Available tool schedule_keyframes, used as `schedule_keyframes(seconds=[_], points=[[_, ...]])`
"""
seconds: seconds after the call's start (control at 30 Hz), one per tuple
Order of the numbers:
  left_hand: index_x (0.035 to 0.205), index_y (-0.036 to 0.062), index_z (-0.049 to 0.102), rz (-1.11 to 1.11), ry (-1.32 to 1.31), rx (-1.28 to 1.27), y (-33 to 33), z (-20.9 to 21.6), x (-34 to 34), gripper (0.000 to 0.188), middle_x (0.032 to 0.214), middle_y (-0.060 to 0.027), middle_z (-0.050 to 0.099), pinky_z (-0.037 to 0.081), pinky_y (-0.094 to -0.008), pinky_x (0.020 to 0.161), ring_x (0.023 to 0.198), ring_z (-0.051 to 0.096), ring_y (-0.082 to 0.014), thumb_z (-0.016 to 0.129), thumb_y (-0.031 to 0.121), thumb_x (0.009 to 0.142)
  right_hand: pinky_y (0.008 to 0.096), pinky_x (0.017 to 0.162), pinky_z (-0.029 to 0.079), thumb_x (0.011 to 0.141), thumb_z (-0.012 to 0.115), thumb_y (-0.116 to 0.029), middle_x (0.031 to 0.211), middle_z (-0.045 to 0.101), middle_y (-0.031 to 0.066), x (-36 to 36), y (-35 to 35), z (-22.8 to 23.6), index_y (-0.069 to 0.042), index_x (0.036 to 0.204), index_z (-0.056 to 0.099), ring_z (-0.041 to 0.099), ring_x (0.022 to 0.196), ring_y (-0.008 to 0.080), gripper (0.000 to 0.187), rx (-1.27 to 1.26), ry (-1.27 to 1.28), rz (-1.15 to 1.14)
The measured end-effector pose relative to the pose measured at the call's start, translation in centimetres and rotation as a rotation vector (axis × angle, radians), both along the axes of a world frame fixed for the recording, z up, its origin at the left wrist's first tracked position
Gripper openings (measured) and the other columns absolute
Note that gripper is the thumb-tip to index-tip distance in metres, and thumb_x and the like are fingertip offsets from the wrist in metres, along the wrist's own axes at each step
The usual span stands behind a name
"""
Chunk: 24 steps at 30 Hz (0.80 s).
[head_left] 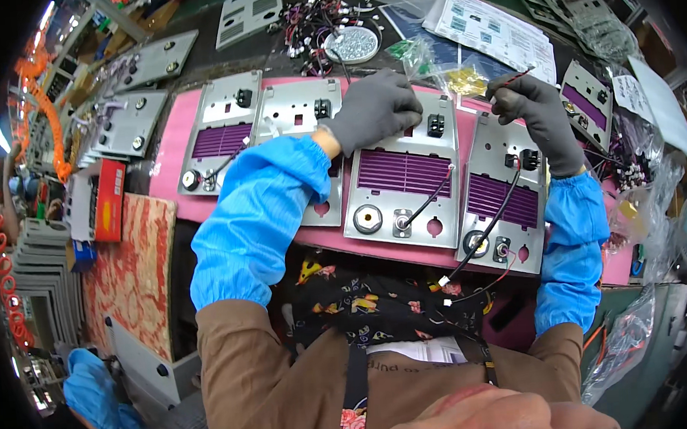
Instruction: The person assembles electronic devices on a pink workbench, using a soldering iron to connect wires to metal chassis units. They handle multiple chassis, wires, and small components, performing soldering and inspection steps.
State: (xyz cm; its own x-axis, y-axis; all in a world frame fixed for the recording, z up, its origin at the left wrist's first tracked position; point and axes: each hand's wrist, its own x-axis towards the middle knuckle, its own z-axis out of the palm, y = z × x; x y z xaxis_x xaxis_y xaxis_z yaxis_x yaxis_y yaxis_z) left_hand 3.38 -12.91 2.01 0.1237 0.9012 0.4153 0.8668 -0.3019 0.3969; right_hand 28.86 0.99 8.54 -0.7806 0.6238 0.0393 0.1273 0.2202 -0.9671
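Observation:
Several silver metal panels with purple slatted vents lie in a row on a pink sheet. My left hand (376,112), grey-gloved, is closed over the top of the middle panel (370,205); what its fingers hold, if anything, is hidden. A dark cable (340,64) shows just behind it. My right hand (538,116), also gloved, pinches a thin red-and-dark wire (520,75) above the top of the right panel (479,241). That panel carries a black connector block (530,159) and a black cable (492,225) with a white plug hanging past its near edge.
Bundled wires (312,28) and a round dish of small metal parts (351,45) lie at the back. Printed sheets (494,34) and a bag of yellow pieces (467,81) are behind my right hand. A red box (110,200) and more panels (129,124) stand left.

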Motion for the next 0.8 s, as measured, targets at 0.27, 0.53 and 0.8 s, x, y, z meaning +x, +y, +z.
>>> schedule_keyframes(seconds=[0.27,0.53,0.8], points=[[0.089,0.0114,0.075,-0.018,-0.200,-0.197,0.0,-0.1,-1.2,0.016,0.095,-0.0059,0.064,0.049,-0.0364,0.084,0.097,0.060,-0.0240,0.075,0.021,0.077,0.0231,0.065,0.052,0.090,0.066,-0.018,0.087,0.067,0.0027,-7.2,-2.8,-0.9,0.000,0.106,0.068,0.062,0.073,0.0076,0.025,-0.047,-0.085,0.122],[0.087,0.0092,0.074,-0.012,-0.141,-0.166,0.4,-0.9,-1.3,0.021,0.097,-0.0083,0.064,0.047,-0.0379,0.088,0.100,0.059,-0.0271,0.073,0.027,0.077,0.0207,0.060,0.048,0.091,0.066,-0.017,0.083,0.068,0.0017,-8.6,-2.1,-4.1,0.000,0.105,0.069,0.058,0.066,0.0058,0.022,-0.164,-0.070,0.079],[0.088,0.0103,0.075,0.049,-0.133,-0.166,0.1,-0.7,-0.7,0.020,0.097,-0.0064,0.065,0.048,-0.0376,0.085,0.099,0.061,-0.0254,0.073,0.027,0.078,0.0194,0.059,0.048,0.091,0.066,-0.017,0.086,0.069,0.0021,-8.8,-2.3,-3.8,-0.001,0.108,0.069,0.059,0.067,0.0055,0.024,-0.183,-0.128,0.022]])
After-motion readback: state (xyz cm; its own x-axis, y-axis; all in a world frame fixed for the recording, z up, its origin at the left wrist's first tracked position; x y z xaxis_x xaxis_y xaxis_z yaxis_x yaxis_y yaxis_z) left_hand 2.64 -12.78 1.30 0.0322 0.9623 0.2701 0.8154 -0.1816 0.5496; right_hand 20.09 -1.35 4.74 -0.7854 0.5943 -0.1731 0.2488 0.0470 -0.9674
